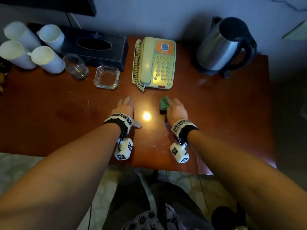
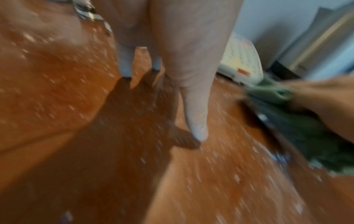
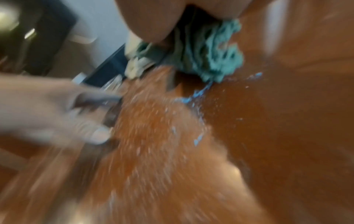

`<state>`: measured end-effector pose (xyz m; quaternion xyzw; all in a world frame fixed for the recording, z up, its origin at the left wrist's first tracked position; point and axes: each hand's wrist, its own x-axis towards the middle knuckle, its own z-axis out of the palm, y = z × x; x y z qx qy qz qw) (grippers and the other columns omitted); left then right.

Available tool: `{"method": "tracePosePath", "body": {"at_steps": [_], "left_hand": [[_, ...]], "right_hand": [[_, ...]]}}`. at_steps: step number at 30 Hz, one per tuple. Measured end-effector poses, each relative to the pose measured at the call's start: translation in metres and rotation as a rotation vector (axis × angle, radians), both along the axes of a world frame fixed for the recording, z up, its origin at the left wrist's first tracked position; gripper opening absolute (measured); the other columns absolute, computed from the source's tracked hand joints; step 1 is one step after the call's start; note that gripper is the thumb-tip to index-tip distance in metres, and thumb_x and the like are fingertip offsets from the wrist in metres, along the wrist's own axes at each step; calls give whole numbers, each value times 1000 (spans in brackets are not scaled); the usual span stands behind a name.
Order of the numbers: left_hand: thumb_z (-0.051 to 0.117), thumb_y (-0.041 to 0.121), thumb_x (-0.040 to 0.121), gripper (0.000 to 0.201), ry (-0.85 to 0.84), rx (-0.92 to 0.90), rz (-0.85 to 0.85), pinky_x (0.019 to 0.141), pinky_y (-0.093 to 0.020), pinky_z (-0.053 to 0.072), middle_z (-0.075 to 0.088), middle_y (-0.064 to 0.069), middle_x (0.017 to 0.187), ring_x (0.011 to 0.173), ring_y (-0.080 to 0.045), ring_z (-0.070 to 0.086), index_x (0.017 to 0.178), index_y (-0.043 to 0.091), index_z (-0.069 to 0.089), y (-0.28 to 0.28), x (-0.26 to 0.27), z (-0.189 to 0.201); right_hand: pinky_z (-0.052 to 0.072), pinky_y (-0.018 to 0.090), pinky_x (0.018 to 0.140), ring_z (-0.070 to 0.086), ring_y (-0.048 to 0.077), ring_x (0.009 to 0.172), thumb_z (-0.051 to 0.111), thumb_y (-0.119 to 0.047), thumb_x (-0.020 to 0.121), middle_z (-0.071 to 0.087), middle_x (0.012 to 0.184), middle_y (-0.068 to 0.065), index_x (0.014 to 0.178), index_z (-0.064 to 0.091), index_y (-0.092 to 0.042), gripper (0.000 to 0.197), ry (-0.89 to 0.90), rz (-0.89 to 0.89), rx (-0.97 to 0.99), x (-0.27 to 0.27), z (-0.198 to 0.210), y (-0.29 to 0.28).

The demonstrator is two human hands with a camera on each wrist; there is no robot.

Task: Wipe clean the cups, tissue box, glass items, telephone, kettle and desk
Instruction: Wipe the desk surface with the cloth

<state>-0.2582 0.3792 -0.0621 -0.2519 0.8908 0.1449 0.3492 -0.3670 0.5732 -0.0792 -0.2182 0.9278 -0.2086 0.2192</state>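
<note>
My left hand [image 1: 125, 104] lies on the red-brown desk [image 1: 66, 117] with straight fingers [image 2: 125, 66] touching the wood; it holds nothing. My right hand [image 1: 176, 109] grips a bunched green cloth [image 1: 164, 103] against the desk just in front of the cream telephone [image 1: 155, 63]. The right wrist view shows the cloth [image 3: 212, 56] crumpled under the hand, with white specks and bluish smears on the wood. A steel kettle [image 1: 221, 47] stands at the back right. Several white cups [image 1: 29, 47], a black tissue box [image 1: 94, 47], a glass tumbler [image 1: 76, 66] and a glass ashtray [image 1: 107, 77] are at the back left.
A bright light reflection [image 1: 146, 116] sits on the desk between my hands. The desk's front edge [image 1: 149, 166] is close to my legs. A dark screen [image 1: 49, 5] hangs above the back left. Both wrist views are blurred by motion.
</note>
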Motion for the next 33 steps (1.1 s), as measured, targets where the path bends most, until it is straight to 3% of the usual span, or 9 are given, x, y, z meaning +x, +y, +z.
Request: {"method": "tracePosePath", "body": {"at_steps": [2, 6, 8, 14, 21, 25, 33], "left_hand": [[85, 65, 61, 140, 52, -81, 45, 119, -54, 27, -4, -9, 166, 153, -31, -1, 158, 5, 4, -21, 6, 3], [78, 79, 54, 158, -59, -119, 58, 121, -58, 9, -32, -19, 159, 151, -37, -19, 155, 2, -14, -58, 17, -1], [78, 79, 54, 157, -66, -114, 18, 122, -58, 10, -37, -21, 156, 150, -39, -18, 155, 1, -13, -66, 23, -9], [82, 72, 58, 156, -54, -91, 49, 122, -58, 6, -28, -27, 159, 149, -42, -20, 155, 3, -19, -61, 30, -18], [84, 71, 56, 157, -70, -115, 54, 121, -60, 11, -24, -29, 159, 149, -45, -17, 154, 0, -17, -57, 26, -18], [85, 68, 57, 156, -95, -126, 60, 120, -60, 13, -24, -31, 158, 149, -46, -17, 153, -1, -16, -55, 22, -16], [87, 68, 52, 159, -103, -151, 68, 119, -60, 16, -22, -30, 159, 149, -46, -15, 154, -1, -14, -55, 19, -18]], "right_hand": [[48, 42, 95, 43, 29, 119, 38, -7, 94, 42, 137, 6, 148, 37, -23, 56, 20, -208, 66, -9, 1, 5], [43, 45, 97, 34, 34, 128, 38, -4, 92, 31, 146, 8, 151, 27, -14, 61, -22, -288, 244, -16, -4, -10], [45, 44, 93, 32, 34, 129, 38, -3, 92, 30, 148, 7, 151, 25, -14, 61, -12, -256, 296, -11, -9, -26], [43, 39, 78, 35, 32, 126, 41, -4, 92, 35, 142, 6, 147, 28, -11, 57, 15, -193, 332, 4, -10, -70], [41, 36, 72, 40, 32, 123, 43, -11, 94, 39, 142, 5, 146, 33, -14, 53, 65, -73, 314, 3, -14, -79], [50, 40, 78, 40, 31, 124, 42, -13, 96, 41, 144, 2, 149, 32, -17, 54, 106, 45, 292, 4, -15, -76], [46, 40, 90, 41, 26, 116, 40, -17, 98, 46, 131, -2, 150, 35, -31, 54, 66, 288, 223, 20, -16, -82]]}}
